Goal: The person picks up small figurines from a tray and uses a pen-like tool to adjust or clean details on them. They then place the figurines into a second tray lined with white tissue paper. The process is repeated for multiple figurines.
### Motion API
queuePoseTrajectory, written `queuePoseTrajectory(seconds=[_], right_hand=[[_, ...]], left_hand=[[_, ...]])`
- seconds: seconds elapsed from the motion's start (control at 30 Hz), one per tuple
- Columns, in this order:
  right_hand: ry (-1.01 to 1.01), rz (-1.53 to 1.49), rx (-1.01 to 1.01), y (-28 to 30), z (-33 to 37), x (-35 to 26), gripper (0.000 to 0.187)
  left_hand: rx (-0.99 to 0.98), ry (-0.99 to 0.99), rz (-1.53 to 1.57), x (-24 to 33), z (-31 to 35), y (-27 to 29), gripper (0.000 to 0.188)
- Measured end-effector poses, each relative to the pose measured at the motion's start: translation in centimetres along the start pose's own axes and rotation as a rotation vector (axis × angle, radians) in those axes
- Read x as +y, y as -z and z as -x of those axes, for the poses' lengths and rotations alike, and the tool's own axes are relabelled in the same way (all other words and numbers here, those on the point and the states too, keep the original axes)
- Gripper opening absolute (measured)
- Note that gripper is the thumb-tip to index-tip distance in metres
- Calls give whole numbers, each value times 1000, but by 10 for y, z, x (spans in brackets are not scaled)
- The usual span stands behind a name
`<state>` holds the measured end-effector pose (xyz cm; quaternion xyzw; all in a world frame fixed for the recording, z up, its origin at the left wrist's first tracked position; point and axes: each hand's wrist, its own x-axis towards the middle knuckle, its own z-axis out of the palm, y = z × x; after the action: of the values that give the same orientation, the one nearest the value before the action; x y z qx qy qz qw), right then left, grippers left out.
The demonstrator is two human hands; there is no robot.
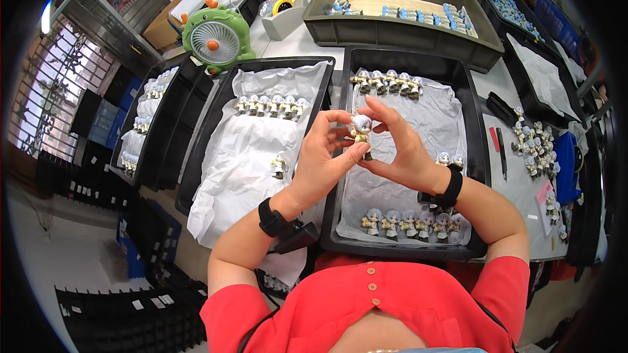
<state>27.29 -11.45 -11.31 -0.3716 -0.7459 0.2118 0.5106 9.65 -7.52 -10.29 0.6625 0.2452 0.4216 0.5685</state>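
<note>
Above the black trays, my left hand point(322, 150) pinches a small figurine point(361, 129) with pale hair, a white-and-gold outfit and a dark base. My right hand point(409, 153) curves round the same figurine from the other side, its thumb by the base and its fingers by the head. Below my hands is the right black tray point(481, 157), lined with white paper. It has a far row of figurines point(387, 83), a near row of figurines point(412, 225) and a couple more partly behind my right wrist. In the left black tray point(196, 163), one figurine point(279, 167) stands apart from a row of figurines point(270, 106).
A green frog-shaped fan point(216, 36) stands at the far left. Behind the trays sits a large olive bin point(405, 33) with blue-and-white figures. To the right are a black pen point(502, 153), a red strip point(494, 138), clustered figurines point(535, 147) and a blue holder point(568, 167).
</note>
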Motion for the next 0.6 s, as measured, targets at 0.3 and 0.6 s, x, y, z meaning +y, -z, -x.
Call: queuePoseTrajectory(seconds=[0.3,0.6], right_hand=[[24,61,35,2,1,0,93],[68,42,131,6,0,-2,98]], left_hand=[[-4,45,136,4,-2,1,33],[-36,346,473,-4,-5,8,33]])
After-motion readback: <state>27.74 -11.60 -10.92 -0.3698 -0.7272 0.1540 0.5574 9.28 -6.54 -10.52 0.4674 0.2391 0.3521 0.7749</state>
